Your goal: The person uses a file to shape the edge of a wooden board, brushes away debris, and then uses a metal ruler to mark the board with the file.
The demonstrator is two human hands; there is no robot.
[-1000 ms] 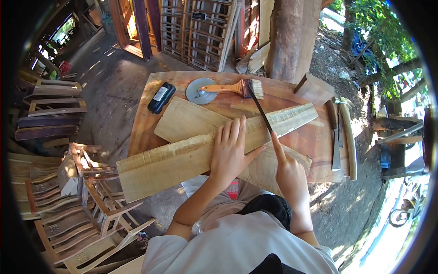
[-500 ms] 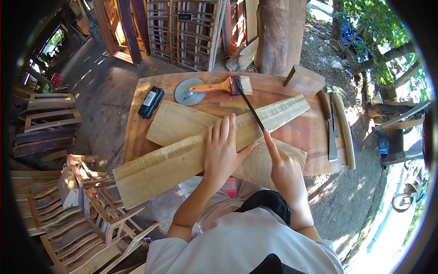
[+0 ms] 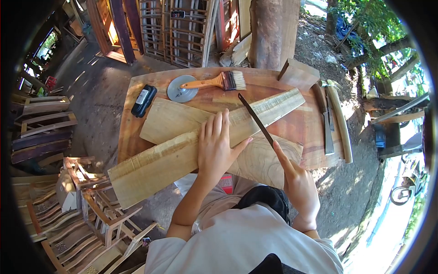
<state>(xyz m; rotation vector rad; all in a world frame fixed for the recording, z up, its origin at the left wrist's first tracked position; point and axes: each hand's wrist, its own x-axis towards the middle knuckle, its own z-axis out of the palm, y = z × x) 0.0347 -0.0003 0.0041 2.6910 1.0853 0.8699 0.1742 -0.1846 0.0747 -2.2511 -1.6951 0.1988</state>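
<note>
A long pale wooden plank (image 3: 159,166) lies slantwise across the table, with another board (image 3: 171,119) crossing beneath it. My left hand (image 3: 214,148) presses flat on the plank, fingers stretched forward and thumb apart. In my right hand (image 3: 299,187) is a handsaw (image 3: 256,118) with a narrow dark blade; its handle is hidden in my closed fingers. The index finger points along the blade. The blade crosses the plank toward its right part, its tip reaching past the far edge. I cannot make out its teeth.
On the wooden table (image 3: 132,132) are a paintbrush (image 3: 212,82), a round grey disc (image 3: 178,95), a black case (image 3: 144,101), a wood block (image 3: 299,73), and a hammer (image 3: 340,118) beside a chisel-like tool (image 3: 327,132). Chair frames (image 3: 98,196) stand at left.
My right hand has drawn the saw back toward my body and right; its tip no longer overlaps the brush. My left hand keeps its place on the plank. The view has shifted slightly.
</note>
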